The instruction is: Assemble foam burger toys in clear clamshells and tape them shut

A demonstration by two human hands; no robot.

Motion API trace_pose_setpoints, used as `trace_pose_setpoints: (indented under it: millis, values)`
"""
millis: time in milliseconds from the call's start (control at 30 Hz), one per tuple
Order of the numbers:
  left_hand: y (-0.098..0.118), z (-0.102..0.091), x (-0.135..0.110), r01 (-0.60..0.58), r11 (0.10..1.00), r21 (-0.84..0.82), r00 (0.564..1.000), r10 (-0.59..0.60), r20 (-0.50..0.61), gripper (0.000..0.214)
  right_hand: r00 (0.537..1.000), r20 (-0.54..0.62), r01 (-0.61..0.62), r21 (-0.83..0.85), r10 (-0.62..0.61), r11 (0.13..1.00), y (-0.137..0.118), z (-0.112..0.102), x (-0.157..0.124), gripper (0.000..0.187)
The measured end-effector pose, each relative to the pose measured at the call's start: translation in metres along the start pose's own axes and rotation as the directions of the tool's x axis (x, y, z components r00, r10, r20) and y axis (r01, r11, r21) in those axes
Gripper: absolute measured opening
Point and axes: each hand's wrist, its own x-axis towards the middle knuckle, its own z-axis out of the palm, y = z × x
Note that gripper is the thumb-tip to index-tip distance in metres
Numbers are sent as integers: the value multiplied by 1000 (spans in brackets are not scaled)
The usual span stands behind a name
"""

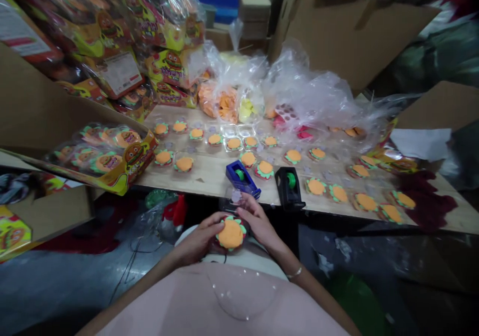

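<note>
- Head view, far left: an open tray [136,159] carries packed burgers [107,161] with printed labels; these look finished.
- Behind it, film-wrapped boxes [170,69] stand stacked, apparently complete too.
- Left part of the table [213,181]: toy burgers [184,164] sit in loose rows, with plain orange tops and no printed label that I can make out. I judge these part-done.
- Left hand [204,234]: curled round the left side of one burger [231,234], thumb at its edge, gripping it.
- That burger lies between the two hands, below the table's front edge and close to the body, its orange top up.
- Right hand [258,221]: fingers bent and narrow, just beyond the burger, at a clear lid [230,201] standing open; I cannot tell whether they pinch it. This pack, then, is not yet closed.
- Just beyond, a blue dispenser [242,179] holds green tape; a black dispenser [289,189] stands to its right.
- Far right: more plain-topped burgers [366,202] fill the table up to a maroon cloth [426,196], so much appears left.
</note>
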Motion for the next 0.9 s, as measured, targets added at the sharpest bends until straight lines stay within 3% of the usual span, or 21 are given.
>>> trace_pose_setpoints:
  millis: [67,133,233,333,400,467,533,667,767,900]
  values:
    - [-1,0,1,26,999,28,999,-25,-20,43,991,104,94,-54,-88,994,-7,-6,-8,44]
    - [2,-2,0,59,998,34,998,-59,-24,45,951,277,180,-137,-137,974,-20,-12,-19,52]
    - [7,-6,-4,104,992,-65,992,-99,77,53,882,462,237,-267,-91,934,-40,-20,-34,70]
    - [5,-6,-6,73,989,-125,991,-58,121,55,833,553,264,-346,-32,901,-45,-18,-42,62]
    - [2,-4,-5,-18,997,-70,999,20,32,47,879,473,246,-339,-62,908,-38,-13,-43,51]
    - [-1,-1,-5,-92,996,0,995,92,-45,45,969,239,134,-297,-62,945,-25,-7,-43,45]
    - [-1,1,-6,-119,991,69,990,123,-65,47,998,45,-25,-209,35,977,-15,-2,-42,41]
    - [7,4,-14,-150,951,269,978,183,-103,46,977,51,-206,-16,206,978,-9,-1,-40,35]
    - [12,7,-18,-160,933,323,975,201,-98,43,973,33,-231,51,230,972,-12,-2,-39,32]
    - [14,8,-18,-188,877,443,971,234,-51,39,980,39,-196,1,196,981,-15,-2,-41,26]
